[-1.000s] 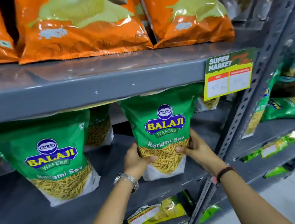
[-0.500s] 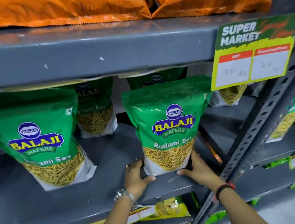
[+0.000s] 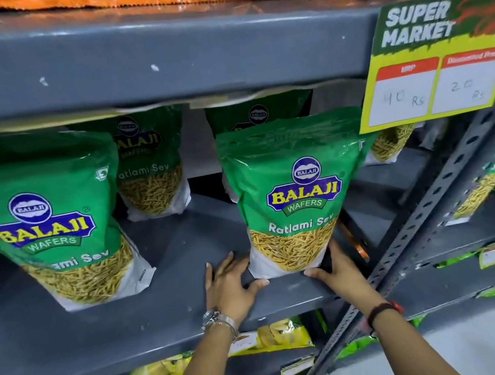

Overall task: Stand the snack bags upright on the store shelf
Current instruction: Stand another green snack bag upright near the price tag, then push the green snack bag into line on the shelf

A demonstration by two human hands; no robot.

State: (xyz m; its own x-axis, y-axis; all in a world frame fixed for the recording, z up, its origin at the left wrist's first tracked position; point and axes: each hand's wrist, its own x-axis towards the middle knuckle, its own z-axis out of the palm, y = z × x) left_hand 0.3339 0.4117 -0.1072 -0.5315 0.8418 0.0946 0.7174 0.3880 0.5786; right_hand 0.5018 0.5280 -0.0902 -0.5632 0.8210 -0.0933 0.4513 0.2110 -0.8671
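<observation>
Head view: my hands, left and right, bracket the upright snack bag, fingers spread on the shelf; letting go gently comes next.

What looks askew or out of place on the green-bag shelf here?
The left front green bag tilts, its base kicked out rightward, unlike the upright bag between the left hand and right hand. No spills or tears are visible.

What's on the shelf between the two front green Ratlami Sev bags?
Only bare grey shelf, plus the left hand by the right bag, head view.
</observation>
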